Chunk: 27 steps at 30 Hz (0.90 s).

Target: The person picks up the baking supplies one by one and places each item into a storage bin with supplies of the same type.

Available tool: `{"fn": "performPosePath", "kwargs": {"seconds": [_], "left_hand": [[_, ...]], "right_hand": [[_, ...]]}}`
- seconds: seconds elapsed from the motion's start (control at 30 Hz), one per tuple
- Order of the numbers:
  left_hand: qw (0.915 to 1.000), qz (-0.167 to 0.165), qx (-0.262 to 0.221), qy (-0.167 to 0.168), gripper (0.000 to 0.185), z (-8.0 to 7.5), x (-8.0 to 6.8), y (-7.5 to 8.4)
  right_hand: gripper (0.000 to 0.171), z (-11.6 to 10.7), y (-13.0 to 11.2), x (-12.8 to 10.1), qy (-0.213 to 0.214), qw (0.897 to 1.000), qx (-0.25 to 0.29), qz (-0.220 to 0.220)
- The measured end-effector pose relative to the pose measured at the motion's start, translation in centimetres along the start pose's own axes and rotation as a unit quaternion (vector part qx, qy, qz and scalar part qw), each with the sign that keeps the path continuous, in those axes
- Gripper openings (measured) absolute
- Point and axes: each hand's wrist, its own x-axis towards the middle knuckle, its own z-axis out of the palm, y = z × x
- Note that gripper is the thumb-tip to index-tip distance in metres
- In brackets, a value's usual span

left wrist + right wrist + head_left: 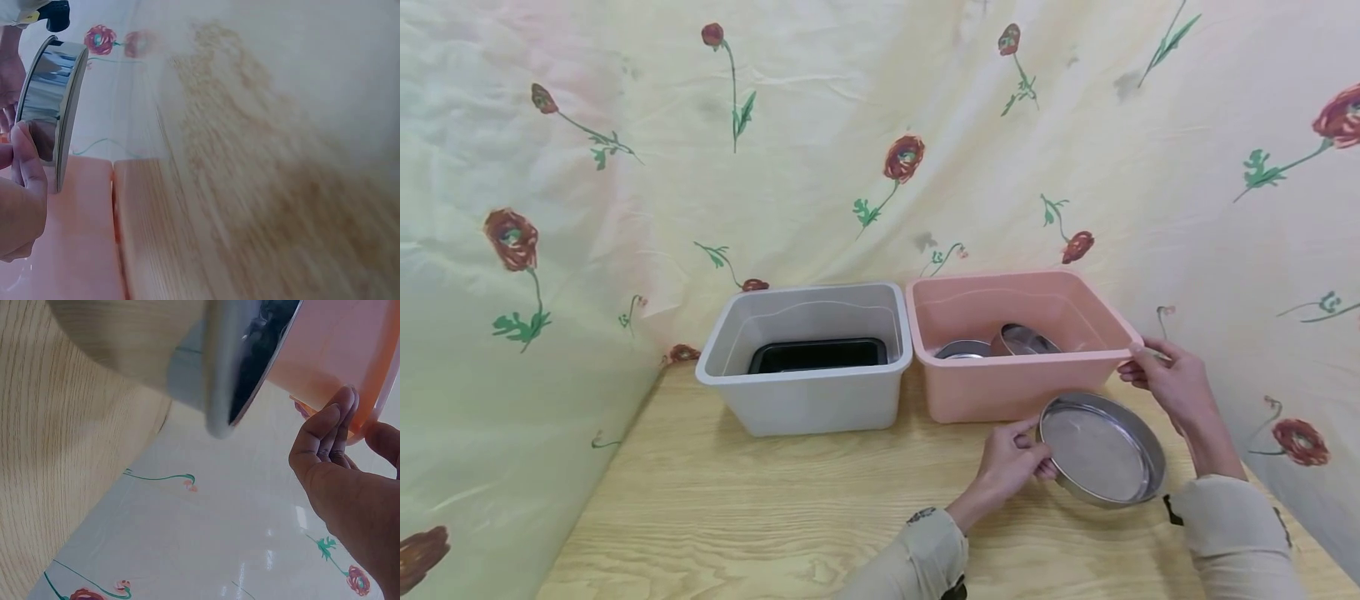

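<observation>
1. Head view, hands: the left hand [1011, 461] reaches in from the near edge of the table, its grip closed on the left rim of a round steel pan [1101, 450], thumb on top and fingers curled beneath. The pan is tilted, its open side facing the camera, and sits in front of the pink tub [1000, 392], towards the table's right edge. The right hand [1165, 375] is raised with the forearm upright, its grip pinching the front right corner of the pink tub's rim.
2. Head view, surface and room: a light wood-grain table [737, 508] carries a grey tub [805, 400] and the pink tub side by side near the far edge, touching or nearly so. A black tray [817, 355] lies in the grey tub; steel pans [1000, 343] lie in the pink one. A cream cloth printed with red flowers [625, 167] hangs behind and at both sides.
3. Left wrist view: fingertips [28, 165] press the pan's side wall [47, 106], seen edge-on with its mirrored outer wall; the pink tub wall [75, 237] lies just below. The table is blurred.
4. Right wrist view: straightened fingers [328, 434] lie against the pink rim [375, 400], the thumb on its other side. The pan's edge [250, 369] is blurred, near the tub.
</observation>
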Motion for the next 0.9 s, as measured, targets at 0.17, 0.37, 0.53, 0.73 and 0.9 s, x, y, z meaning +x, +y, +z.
{"fn": "performPosePath", "kwargs": {"seconds": [0.17, 0.37, 0.53, 0.73, 0.9], "left_hand": [[1.0000, 0.000, -0.003, 0.004, 0.052, -0.2, -0.1, 0.3], [1.0000, -0.002, -0.004, 0.003, 0.051, -0.5, -0.2, 0.5], [1.0000, 0.000, -0.006, 0.000, 0.051, -0.7, -0.3, 0.7], [0.9998, 0.011, -0.004, -0.015, 0.050, -1.1, -0.3, 1.0], [0.9994, 0.018, -0.007, -0.029, 0.048, -1.4, -0.4, 1.4]], "right_hand": [[0.048, 0.0, -0.1, -0.1, 0.001, 1.000, 0.011, -0.001], [0.047, 0.0, 0.0, 0.0, 0.000, 1.000, 0.024, 0.000], [0.053, 0.0, 0.0, 0.1, -0.001, 1.000, 0.012, 0.003], [0.057, 0.0, 0.0, 0.2, -0.005, 1.000, 0.004, 0.010], [0.059, 0.0, -0.1, 0.2, -0.007, 1.000, -0.003, 0.014]]}}
